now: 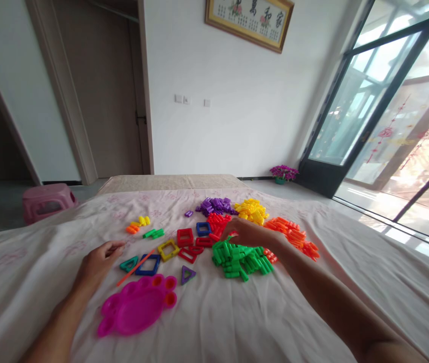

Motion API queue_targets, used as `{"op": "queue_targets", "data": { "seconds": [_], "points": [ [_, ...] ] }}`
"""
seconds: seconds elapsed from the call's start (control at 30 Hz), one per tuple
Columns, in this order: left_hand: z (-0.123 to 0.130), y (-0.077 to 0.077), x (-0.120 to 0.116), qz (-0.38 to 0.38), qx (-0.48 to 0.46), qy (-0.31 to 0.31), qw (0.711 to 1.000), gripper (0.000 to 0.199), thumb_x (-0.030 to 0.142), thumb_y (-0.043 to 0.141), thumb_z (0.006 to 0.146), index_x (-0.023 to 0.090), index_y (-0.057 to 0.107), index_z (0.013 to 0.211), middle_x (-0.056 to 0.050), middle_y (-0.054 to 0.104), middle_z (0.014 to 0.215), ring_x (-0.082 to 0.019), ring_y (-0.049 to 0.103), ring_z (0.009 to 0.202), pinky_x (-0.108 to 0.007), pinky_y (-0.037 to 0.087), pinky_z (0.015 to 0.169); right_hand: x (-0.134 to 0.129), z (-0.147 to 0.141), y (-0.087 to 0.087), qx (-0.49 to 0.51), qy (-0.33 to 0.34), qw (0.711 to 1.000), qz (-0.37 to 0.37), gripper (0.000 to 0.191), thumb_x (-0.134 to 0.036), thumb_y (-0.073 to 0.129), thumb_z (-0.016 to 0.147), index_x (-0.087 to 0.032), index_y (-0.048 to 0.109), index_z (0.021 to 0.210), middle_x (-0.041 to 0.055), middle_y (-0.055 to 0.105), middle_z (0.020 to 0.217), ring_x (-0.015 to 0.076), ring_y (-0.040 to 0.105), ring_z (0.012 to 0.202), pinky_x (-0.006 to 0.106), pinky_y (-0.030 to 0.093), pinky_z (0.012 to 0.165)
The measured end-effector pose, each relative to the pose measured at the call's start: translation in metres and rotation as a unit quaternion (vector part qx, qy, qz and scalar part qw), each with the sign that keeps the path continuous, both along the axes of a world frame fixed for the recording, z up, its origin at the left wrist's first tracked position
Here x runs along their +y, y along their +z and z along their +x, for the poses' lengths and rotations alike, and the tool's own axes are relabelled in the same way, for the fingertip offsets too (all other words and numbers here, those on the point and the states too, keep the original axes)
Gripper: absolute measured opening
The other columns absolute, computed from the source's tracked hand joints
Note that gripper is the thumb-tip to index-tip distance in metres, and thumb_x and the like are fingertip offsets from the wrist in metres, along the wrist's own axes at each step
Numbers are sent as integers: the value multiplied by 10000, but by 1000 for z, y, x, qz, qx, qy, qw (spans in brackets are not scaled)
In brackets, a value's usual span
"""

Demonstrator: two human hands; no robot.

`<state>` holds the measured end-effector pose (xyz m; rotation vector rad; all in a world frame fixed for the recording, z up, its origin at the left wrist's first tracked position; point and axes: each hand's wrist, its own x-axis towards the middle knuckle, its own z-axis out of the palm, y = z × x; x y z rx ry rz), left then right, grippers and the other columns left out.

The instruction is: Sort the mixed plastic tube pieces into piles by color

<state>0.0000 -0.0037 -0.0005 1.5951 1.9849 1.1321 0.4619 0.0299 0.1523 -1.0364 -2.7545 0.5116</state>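
My right hand [241, 230] reaches over the far left side of a pile of green plastic tube pieces [242, 259]. Its fingertips are bent down around one green tube piece at the edge of the pile; the grip is partly hidden. My left hand [103, 254] rests on the cloth at the left, loosely curled with its fingers apart and nothing visible in it. Close by are a teal triangle frame [128, 264], an orange stick [135, 268] and a blue square frame [148, 264]. A pink palette tray [140, 308] with orange pieces in some cups lies nearer me.
Behind the green pile are red pieces [218, 224], purple pieces [215, 205], yellow pieces [252, 210] and orange pieces [293, 236]. A yellow square frame [168, 250], red square frame [185, 237] and purple triangle [187, 275] lie mid-cloth. A pink stool [49, 201] stands at left.
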Motion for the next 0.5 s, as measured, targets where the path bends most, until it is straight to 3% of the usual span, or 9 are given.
{"op": "queue_targets", "data": {
  "seconds": [0.2, 0.33, 0.5],
  "points": [
    [4, 5, -2, 4, -8, 2, 1000, 362, 442, 590, 775, 202, 725, 1009, -44, 779, 973, -230, 710, 911, -267, 516, 791, 16, -80, -19, 76, -11, 997, 4, 260, -131, 570, 802, -197, 758, 969, 20, 750, 921, 143, 675, 812, 205, 472, 726],
    [7, 10, -5, 9, -32, -5, 999, 383, 434, 591, 774, 194, 722, 1043, -46, 776, 1003, -231, 703, 929, -270, 515, 801, 34, -151, -45, 53, -4, 998, 34, 322, -152, 574, 814, -201, 726, 1094, 53, 732, 1067, 190, 664, 968, 246, 468, 840],
    [11, 15, -8, 1, -71, 1, 997, 372, 410, 585, 782, 189, 718, 1050, -53, 778, 986, -227, 712, 915, -271, 520, 787, 59, -219, -77, -22, -62, 995, 77, 424, -259, 594, 859, -235, 619, 1281, 102, 660, 1236, 263, 591, 1146, 332, 457, 903]
  ]
}}
